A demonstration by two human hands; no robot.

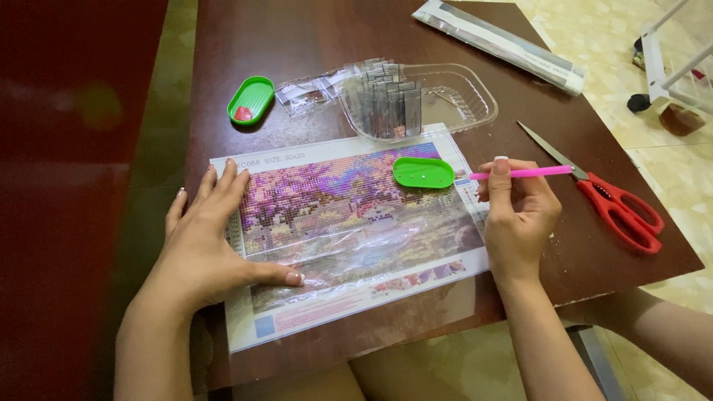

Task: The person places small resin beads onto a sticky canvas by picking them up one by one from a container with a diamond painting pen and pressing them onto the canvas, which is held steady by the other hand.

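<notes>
Flat on the floppy, slick canvas (349, 223) my left hand (204, 241) spreads, right hand (520, 212) pinching the light pink pen (523, 173) mid-shaft.

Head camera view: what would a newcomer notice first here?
The colourful diamond-painting canvas in the middle of the brown table, with the left hand flat on its left edge. Next, the right hand holding a pink pen beside a green tray lying on the canvas. Red scissors lie at the right.
</notes>
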